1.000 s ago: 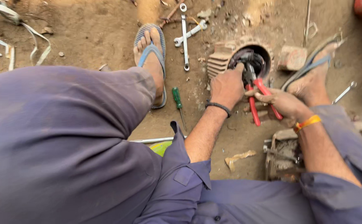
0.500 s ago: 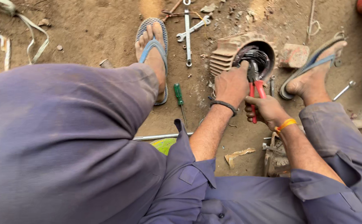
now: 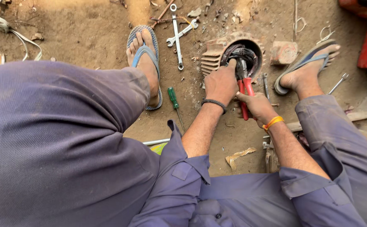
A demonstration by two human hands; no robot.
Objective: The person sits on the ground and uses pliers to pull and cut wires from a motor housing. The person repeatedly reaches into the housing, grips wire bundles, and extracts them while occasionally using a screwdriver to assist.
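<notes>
The right hand [image 3: 257, 105] has its grip closed on red pliers [image 3: 243, 90], nose inside the motor housing [image 3: 230, 52] on the dirt floor [image 3: 86, 33]; the left hand [image 3: 220, 84] presses the rim, steadying it.

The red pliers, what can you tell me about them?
The red pliers have two red-covered handles and dark metal jaws. The right hand grips the handles, held close together. The jaws point into the round finned motor housing, among its dark windings, beside the left hand.

bare dirt left of the motor housing [image 3: 217, 52] (spanners [image 3: 177, 29] and screwdriver [image 3: 174, 98] aside).
</notes>
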